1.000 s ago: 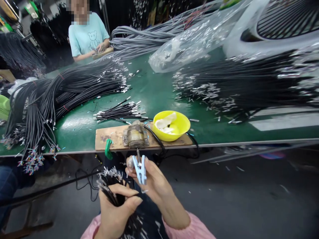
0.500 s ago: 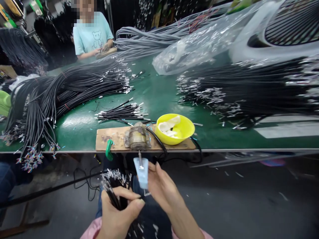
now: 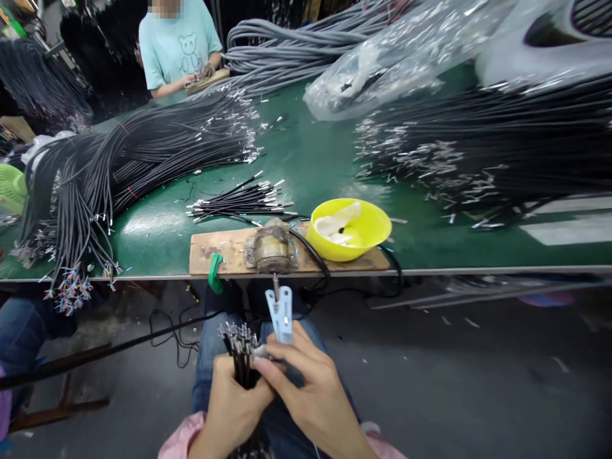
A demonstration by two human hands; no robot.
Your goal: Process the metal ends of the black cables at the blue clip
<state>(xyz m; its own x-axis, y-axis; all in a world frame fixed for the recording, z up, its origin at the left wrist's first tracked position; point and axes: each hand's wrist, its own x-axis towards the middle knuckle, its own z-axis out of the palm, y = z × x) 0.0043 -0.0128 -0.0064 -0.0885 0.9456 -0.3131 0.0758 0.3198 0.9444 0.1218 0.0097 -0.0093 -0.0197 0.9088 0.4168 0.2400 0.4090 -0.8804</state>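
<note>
Green table [image 3: 329,166] across the front. Long black cables piled on it in a left heap [image 3: 148,137] and a right heap [image 3: 507,140], probably to leave the middle for working. Wooden board [image 3: 220,247] along my edge, apparently so the shaft of the motor-like block [image 3: 271,250] can jut out towards me. Yellow bowl [image 3: 370,239] on the board's right end, likely for easy reach. Bundle of black cables [image 3: 241,360] upright over my lap, below the table edge. My left hand [image 3: 234,405] is closed round it, tips up, I judge to keep them together. My right hand [image 3: 313,386] has thumb and forefinger close at the bundle's right side; whether they pinch a tip, I cannot tell. Blue peg [image 3: 281,315] at the shaft, just above my right fingers.

Count: one table, two heaps, one board, one bowl, one bundle, one block, one peg. Cables too crowded to number.
</note>
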